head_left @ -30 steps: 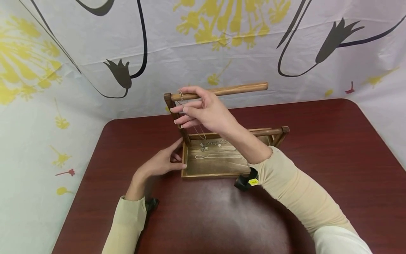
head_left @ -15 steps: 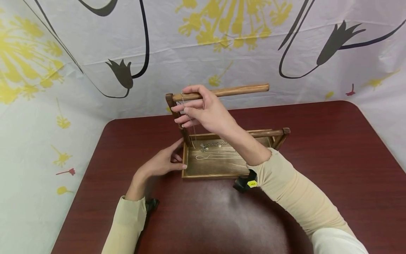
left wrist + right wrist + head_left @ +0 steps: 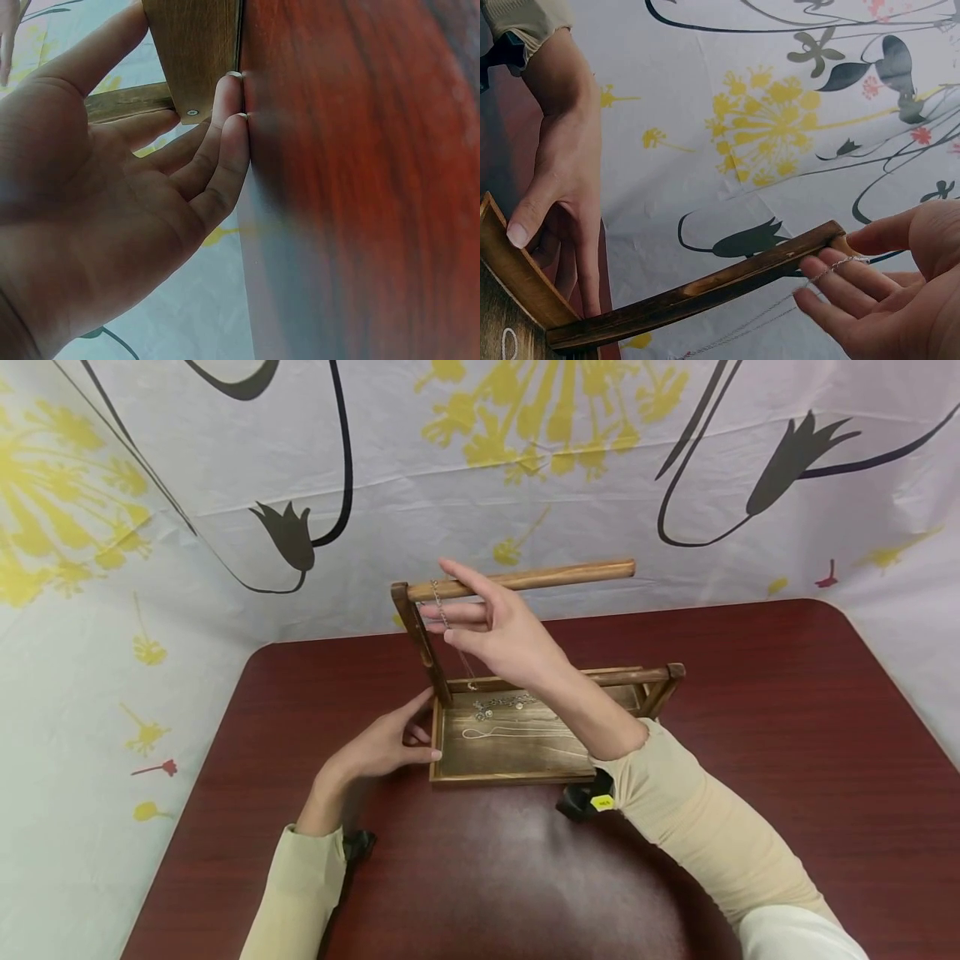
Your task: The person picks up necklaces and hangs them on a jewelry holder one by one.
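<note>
Over the last half second, the index finger [image 3: 467, 577] of my right grip [image 3: 510, 635] has straightened away from the rod [image 3: 555, 575], and the lower end of the chain [image 3: 436, 589] has swung rightward; my left grip hasn't shifted. The chain lies over the rod close to the post [image 3: 416, 627], runs down past the thumb tip, and dangles over the tray's rear side. That right grip is spread, its thumb apart from the fingers in the right wrist view; the strand crosses the fingers with no clear pinch, probably so it's guided without tugging it off the wood.

My left grip [image 3: 386, 739] is spread too, its thumb and index finger set against the tray [image 3: 495, 777] at its left end. I read that as a brace, keeping a light frame from sliding on the desk [image 3: 465, 877]. Inside the tray, a pale chain [image 3: 517, 730] and a charm chain [image 3: 501, 702] lie stretched lengthwise, which I guess limits tangling. I can't make out their right ends behind the forearm.
</note>
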Demonstrator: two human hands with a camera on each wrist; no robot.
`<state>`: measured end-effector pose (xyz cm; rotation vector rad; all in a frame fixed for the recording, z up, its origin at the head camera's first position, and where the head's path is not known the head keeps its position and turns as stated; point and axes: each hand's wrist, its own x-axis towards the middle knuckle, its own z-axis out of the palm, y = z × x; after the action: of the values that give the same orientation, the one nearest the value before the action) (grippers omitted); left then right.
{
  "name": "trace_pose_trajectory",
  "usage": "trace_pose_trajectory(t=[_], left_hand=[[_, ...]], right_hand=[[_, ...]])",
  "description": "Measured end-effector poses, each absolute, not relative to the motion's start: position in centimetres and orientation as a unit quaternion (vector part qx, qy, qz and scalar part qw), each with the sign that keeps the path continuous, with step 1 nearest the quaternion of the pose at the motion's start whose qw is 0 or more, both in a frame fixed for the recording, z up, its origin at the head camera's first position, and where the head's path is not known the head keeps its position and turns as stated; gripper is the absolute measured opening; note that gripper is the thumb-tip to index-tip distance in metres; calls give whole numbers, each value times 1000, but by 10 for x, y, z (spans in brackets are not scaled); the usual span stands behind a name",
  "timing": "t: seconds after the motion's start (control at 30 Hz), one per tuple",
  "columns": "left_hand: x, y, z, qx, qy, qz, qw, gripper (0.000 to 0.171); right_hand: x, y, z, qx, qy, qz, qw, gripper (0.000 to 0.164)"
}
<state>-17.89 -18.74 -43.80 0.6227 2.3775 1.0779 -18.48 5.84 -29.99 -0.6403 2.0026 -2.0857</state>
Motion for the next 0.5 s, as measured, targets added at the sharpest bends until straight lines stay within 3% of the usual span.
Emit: trace_pose_trajectory(t=[0.5], left_hand=[[-179, -188, -438, 226, 864, 389, 226, 96]], right_hand=[[-177, 71, -303, -188, 685, -700, 68, 80]])
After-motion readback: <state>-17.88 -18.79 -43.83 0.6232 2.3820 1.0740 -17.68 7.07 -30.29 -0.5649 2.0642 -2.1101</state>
